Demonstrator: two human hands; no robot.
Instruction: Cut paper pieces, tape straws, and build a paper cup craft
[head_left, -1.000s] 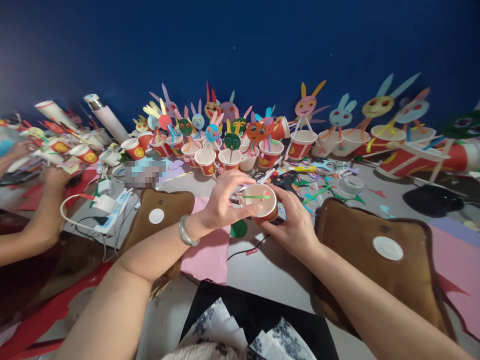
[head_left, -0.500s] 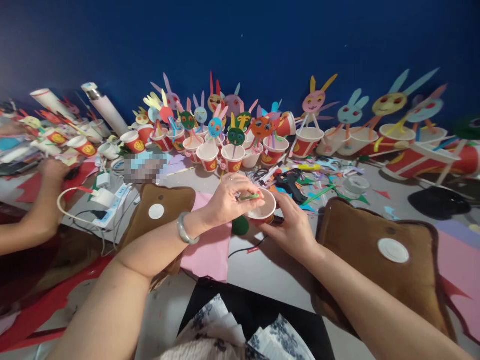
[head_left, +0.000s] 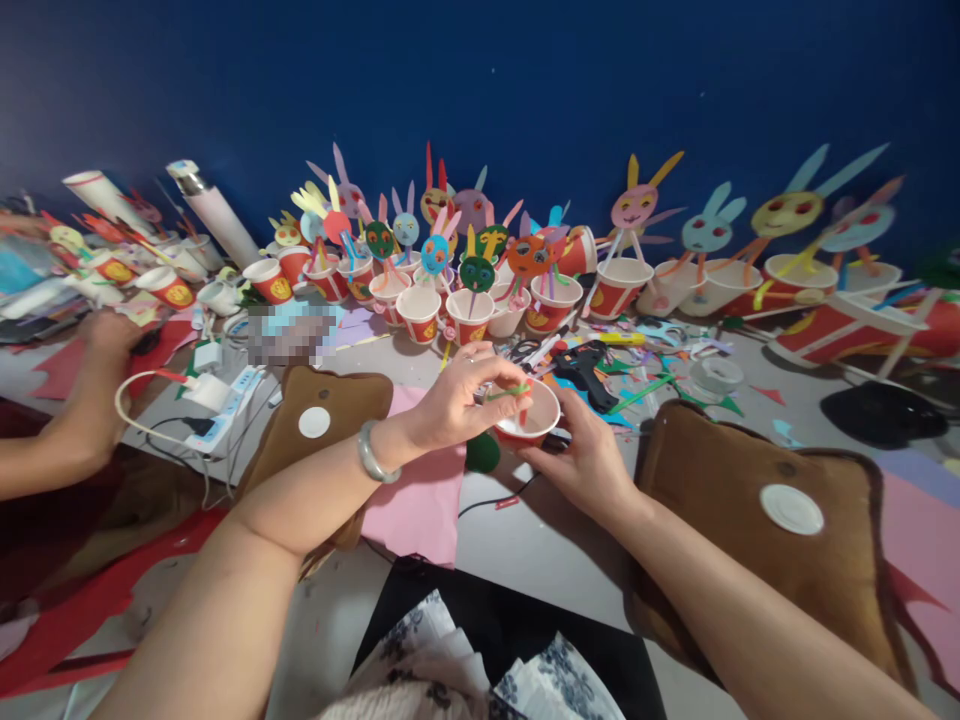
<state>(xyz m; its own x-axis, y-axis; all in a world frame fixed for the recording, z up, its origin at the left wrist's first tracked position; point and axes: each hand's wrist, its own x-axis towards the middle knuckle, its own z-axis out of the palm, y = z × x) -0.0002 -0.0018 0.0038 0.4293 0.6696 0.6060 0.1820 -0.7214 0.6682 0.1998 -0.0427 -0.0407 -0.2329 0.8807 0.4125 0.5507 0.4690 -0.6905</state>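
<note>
My right hand (head_left: 589,455) is wrapped round the side of a red and white paper cup (head_left: 543,408), with its open mouth facing up. At the cup's rim, my left hand (head_left: 459,398) pinches a thin green and red strip (head_left: 523,416) between thumb and fingers. The strip's red end hangs inside the cup; whether it touches the wall I cannot tell. Below my left hand lies a green paper disc (head_left: 483,453), next to a pink paper sheet (head_left: 416,490).
Paper cups with rabbit-faced figures (head_left: 472,275) line the back. A black glue gun (head_left: 585,372) lies among paper scraps behind my right hand. Brown cushions (head_left: 720,520) flank my arms. A power strip (head_left: 229,410) and another person's arm (head_left: 82,430) are at left.
The cup has shifted slightly to the right with my right hand. The strip's red end now points down into the cup, where before it lay more level across the opening.
</note>
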